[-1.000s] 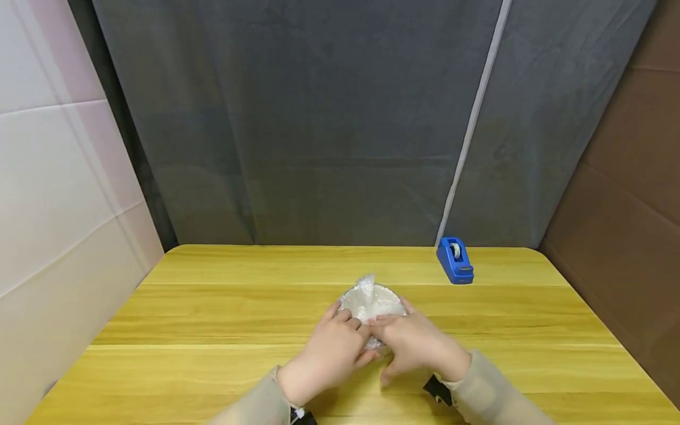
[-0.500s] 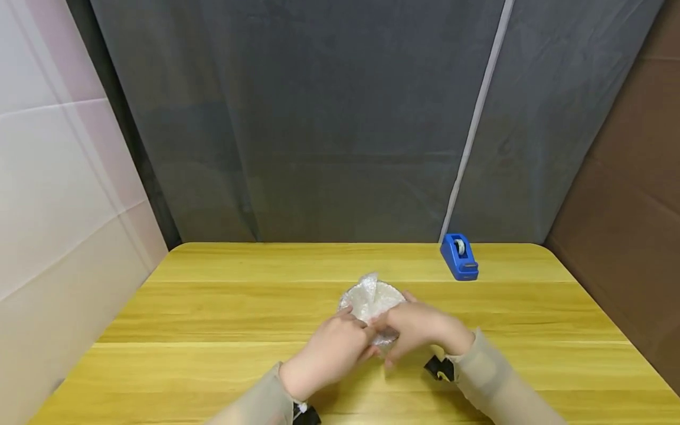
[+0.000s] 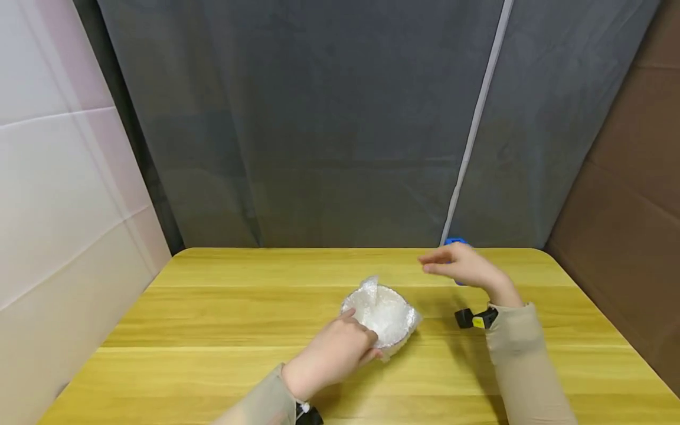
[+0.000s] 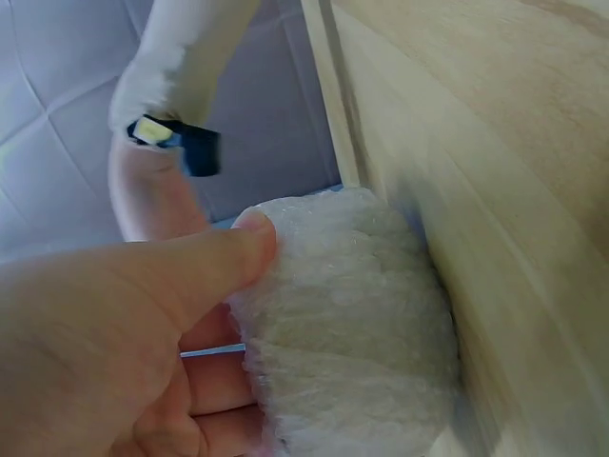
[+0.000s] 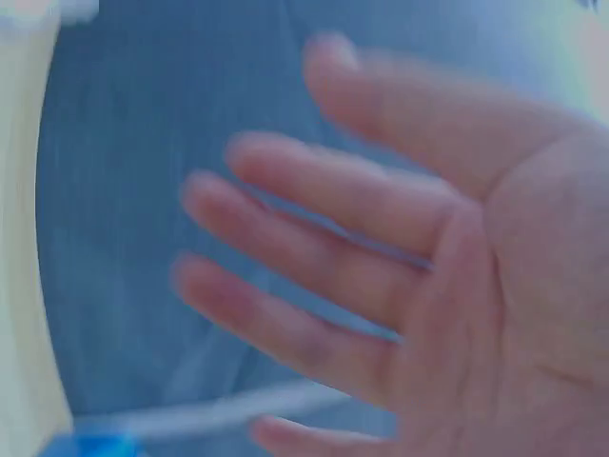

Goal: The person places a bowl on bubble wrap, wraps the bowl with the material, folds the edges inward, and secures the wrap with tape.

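A round, bowl-shaped bundle in clear bubble wrap (image 3: 392, 314) sits on the table, with a loose flap of wrap sticking up at its far side. My left hand (image 3: 336, 353) holds its near-left edge. In the left wrist view the thumb (image 4: 249, 249) presses the bundle's wrapped side (image 4: 347, 324), with the other fingers behind the edge. Whatever is inside the wrap is hidden. Holding nothing, my right hand (image 3: 467, 267) hovers by the blue tape dispenser (image 3: 455, 241) and hides most of it. The right wrist view shows the right hand's fingers (image 5: 314, 257) spread and relaxed, slightly blurred.
The wooden table (image 3: 223, 319) has rounded far corners. A dark grey curtain (image 3: 340, 130) hangs behind it, with a pale strip (image 3: 478, 112) running down. White cloth (image 3: 64, 153) stands on the left, brown cloth (image 3: 627, 177) on the right.
My right hand has let go of the bundle and moved right and away toward the tape dispenser. The bundle's right side has come into view, wrap sticking out. The left hand stays on it.
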The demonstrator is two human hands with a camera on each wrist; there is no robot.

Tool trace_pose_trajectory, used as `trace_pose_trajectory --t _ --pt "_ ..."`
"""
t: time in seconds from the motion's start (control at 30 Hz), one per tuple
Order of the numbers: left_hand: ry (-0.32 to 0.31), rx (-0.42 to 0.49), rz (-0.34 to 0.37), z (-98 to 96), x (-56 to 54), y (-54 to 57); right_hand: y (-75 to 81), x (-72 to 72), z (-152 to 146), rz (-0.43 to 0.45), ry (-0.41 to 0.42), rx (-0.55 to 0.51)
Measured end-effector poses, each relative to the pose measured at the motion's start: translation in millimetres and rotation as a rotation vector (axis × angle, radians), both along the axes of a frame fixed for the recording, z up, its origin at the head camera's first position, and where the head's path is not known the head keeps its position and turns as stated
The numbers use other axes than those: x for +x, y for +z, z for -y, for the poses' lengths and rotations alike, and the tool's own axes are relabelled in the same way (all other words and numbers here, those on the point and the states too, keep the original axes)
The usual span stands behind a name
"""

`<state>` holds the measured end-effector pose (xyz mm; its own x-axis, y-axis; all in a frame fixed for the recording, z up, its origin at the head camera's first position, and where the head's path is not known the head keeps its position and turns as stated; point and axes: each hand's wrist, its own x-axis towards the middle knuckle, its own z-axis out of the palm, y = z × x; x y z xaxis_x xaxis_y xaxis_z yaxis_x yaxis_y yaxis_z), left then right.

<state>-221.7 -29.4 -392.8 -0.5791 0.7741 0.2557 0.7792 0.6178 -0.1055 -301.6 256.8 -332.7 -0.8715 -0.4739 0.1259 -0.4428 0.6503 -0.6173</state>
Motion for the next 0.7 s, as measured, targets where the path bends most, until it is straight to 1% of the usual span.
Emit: trace_pose_trajectory --t 0.1,0.13,0.2,0.27,0.4,0.5,0.63,0.7 --pt "-0.008 0.003 -0.007 0.4 1.5 -1.7 -7.3 -11.4 -25 -0.024 -0.236 -0.054" --pt "-0.009 0.006 -0.012 0.8 2.2 -2.0 -10.6 -14.5 -31 -0.028 -0.304 -0.062" --pt "-0.005 0.012 -0.018 2.0 3.3 -2.4 -17.6 -19.5 -41 -0.032 -0.402 -0.078" --pt "0.004 0.014 -0.026 3.8 4.1 -2.0 -24.9 -23.3 -48 -0.031 -0.468 -0.101" --pt "0.011 0.021 -0.022 7.9 4.5 -0.6 -40.4 -29.1 -58 -0.03 -0.543 -0.105" --pt "0.008 0.023 -0.025 9.4 4.5 -0.3 -52.4 -33.2 -63 0.006 -0.585 -0.082" --pt "0.012 0.019 -0.037 9.4 4.4 -1.0 -64.6 -37.4 -67 0.069 -0.61 -0.052" --pt "0.011 0.019 -0.043 9.2 4.7 -0.8 -68.3 -39.2 -67 0.078 -0.613 -0.039"
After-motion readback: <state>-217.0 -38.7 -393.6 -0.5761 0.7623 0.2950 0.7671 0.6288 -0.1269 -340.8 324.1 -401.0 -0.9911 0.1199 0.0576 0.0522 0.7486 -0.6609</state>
